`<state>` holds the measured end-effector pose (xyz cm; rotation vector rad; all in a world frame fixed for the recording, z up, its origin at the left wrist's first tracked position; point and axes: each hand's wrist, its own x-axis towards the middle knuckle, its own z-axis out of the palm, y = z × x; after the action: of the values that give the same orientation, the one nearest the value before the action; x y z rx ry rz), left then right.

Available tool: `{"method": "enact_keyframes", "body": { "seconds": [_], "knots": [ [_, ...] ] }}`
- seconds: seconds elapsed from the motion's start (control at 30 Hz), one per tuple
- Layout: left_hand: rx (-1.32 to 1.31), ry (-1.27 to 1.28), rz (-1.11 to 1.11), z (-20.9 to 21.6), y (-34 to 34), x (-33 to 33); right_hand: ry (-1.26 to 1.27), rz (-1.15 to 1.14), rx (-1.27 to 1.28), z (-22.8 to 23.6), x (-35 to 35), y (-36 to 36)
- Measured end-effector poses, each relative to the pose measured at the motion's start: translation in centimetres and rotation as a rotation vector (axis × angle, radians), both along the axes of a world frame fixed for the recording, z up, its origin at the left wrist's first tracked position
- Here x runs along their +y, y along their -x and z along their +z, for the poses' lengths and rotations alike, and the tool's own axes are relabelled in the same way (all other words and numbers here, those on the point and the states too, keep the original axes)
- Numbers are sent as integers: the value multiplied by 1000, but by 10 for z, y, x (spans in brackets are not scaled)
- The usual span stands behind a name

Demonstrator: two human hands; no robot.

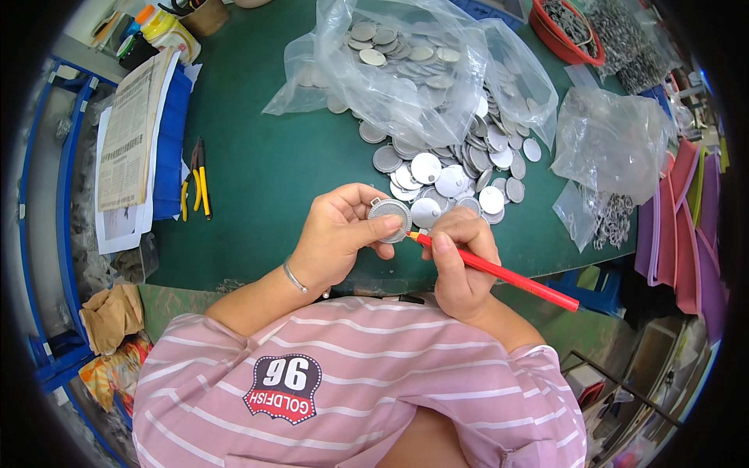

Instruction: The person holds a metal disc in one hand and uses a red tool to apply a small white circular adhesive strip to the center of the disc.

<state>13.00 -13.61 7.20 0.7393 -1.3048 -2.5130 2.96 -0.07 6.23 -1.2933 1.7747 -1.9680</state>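
My left hand (pixel 337 234) holds a round silver metal disc (pixel 390 215) with a ridged rim between thumb and fingers, just above the near edge of the green table (pixel 257 164). My right hand (pixel 460 261) grips a red pencil-like stick (pixel 507 274), and its tip touches the disc's right edge. A heap of similar silver discs (pixel 460 168) lies just beyond both hands, spilling from a clear plastic bag (pixel 406 70).
Yellow-handled pliers (pixel 197 181) lie at the left beside a paper stack on blue folders (pixel 140 132). A second clear bag (pixel 612 140) with small metal rings sits at the right. A red basket (pixel 562 35) of metal parts stands at the back right. Purple sheets (pixel 686 218) hang at the right edge.
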Motion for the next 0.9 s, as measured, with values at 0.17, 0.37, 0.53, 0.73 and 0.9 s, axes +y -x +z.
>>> {"method": "enact_keyframes", "body": {
  "seconds": [0.17, 0.37, 0.53, 0.73, 0.9],
  "knots": [
    [-10, -25, -2, -4, -2, 0, -66, -24, -1, 2, 0, -1],
    [-18, -103, 5, -8, -3, 0, -90, -52, 8, 0, -1, -2],
    [-4, -152, 22, -3, 0, -3, -153, -63, -57, -8, 4, -2],
    [-27, -191, 29, -6, -1, -5, 18, -55, -51, -9, 2, -2],
    [-27, -202, 35, -6, -1, -4, -87, -105, 94, -10, -3, -3]
  ]
}}
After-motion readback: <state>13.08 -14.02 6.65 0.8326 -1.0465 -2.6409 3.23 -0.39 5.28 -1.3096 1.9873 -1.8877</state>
